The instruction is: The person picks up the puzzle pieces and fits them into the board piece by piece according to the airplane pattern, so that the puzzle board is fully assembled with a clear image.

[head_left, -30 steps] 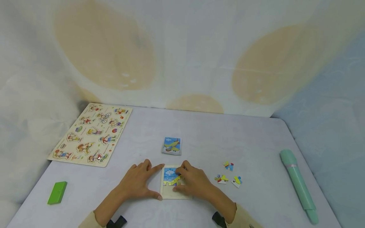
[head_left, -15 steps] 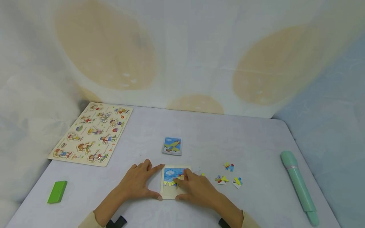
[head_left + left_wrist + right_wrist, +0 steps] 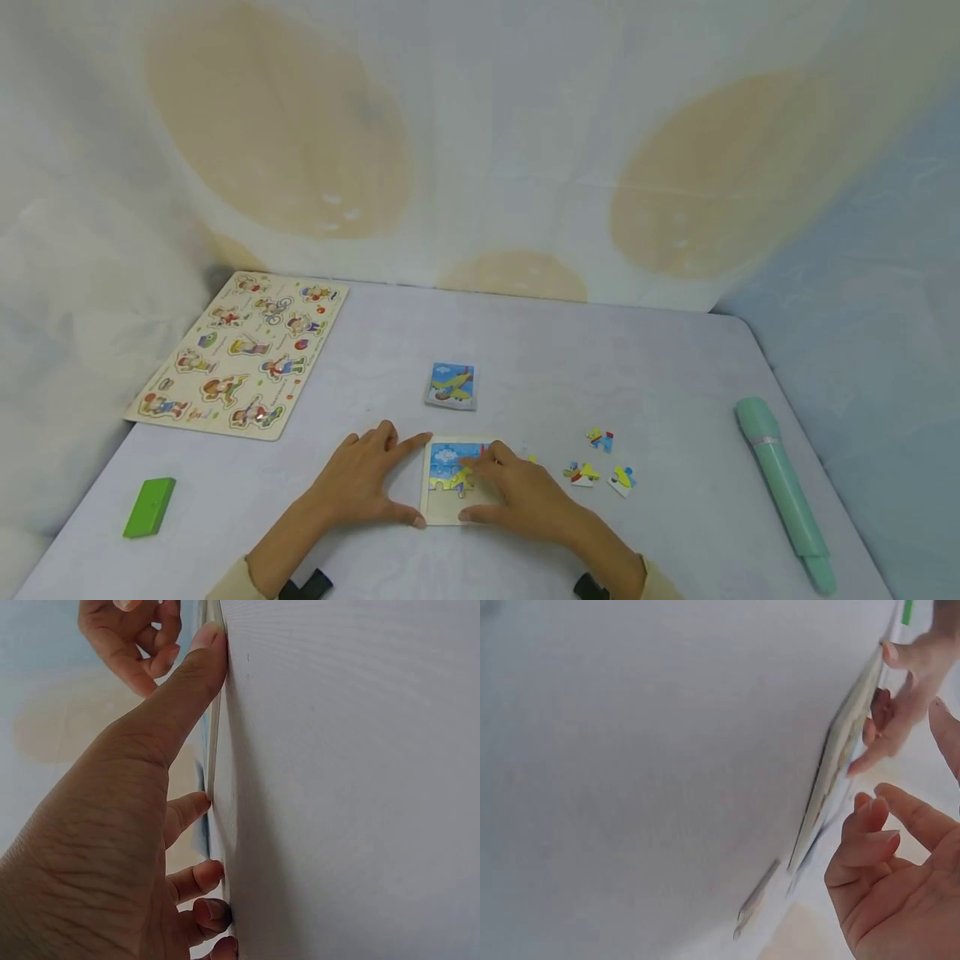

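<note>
A small wooden jigsaw board (image 3: 441, 507) lies flat in front of me, blue-sky and yellow pieces covering its upper part. My left hand (image 3: 360, 477) rests at its left side, the straight index finger at the far corner and the thumb at the near corner. On the pieces, my right hand (image 3: 528, 497) touches down with its index finger; its thumb lies apart, near the board's lower edge. A yellow jigsaw piece (image 3: 461, 482) shows just below that index finger. The right hand covers the board's right side. In the right wrist view, the other right-hand fingers (image 3: 862, 844) are bent.
Loose jigsaw pieces (image 3: 582, 474) lie to the right, one partly behind the right hand. A picture card (image 3: 452, 386) of a yellow plane lies beyond the board. A large picture board (image 3: 240, 358) and a green block (image 3: 149, 507) sit left; a mint-green tube (image 3: 786, 492) lies far right.
My right hand has loosened from a closer finger grip over the board, shifting slightly right; its index fingertip moved up, uncovering more of the yellow piece. The left hand stays in place.
</note>
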The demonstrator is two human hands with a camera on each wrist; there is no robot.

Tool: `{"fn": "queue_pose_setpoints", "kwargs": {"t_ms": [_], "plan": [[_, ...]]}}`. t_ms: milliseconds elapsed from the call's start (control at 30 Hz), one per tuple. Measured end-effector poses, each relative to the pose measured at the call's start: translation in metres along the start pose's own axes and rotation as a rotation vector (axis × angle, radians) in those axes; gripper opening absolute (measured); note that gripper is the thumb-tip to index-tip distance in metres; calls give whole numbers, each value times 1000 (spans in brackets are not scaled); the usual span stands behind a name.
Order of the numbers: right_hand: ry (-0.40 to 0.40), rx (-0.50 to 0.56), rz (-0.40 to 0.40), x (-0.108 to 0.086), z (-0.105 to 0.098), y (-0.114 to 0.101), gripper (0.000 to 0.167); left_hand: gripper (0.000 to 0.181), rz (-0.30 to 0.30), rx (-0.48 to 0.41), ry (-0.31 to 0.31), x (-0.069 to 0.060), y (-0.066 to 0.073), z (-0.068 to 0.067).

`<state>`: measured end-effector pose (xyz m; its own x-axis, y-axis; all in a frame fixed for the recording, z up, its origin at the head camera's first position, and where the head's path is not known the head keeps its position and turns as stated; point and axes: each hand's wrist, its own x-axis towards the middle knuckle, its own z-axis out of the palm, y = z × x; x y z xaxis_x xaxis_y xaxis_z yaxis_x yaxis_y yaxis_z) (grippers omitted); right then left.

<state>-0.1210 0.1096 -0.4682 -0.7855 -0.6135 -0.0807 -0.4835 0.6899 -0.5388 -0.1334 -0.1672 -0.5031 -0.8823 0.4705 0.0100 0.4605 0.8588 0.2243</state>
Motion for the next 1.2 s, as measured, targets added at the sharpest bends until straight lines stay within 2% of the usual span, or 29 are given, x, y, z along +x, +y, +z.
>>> {"fn": "queue_pose_setpoints", "kwargs": {"t_ms": [400, 600, 867, 1033, 1200], "plan": [[88, 320, 86, -17, -31, 27, 70, 108, -10, -8, -7, 3, 2, -3], [157, 351, 108, -36, -39, 50, 68, 109, -17, -11, -8, 3, 0, -1], [228, 381, 141, -58, -49, 72, 64, 111, -15, 4, 1, 5, -2, 1], [301, 378, 196, -69, -56, 89, 65, 110, -10, 1, 4, 5, -1, 1], [283, 353, 292, -77, -63, 106, 66, 111, -22, 3, -15, 3, -1, 3]]}}
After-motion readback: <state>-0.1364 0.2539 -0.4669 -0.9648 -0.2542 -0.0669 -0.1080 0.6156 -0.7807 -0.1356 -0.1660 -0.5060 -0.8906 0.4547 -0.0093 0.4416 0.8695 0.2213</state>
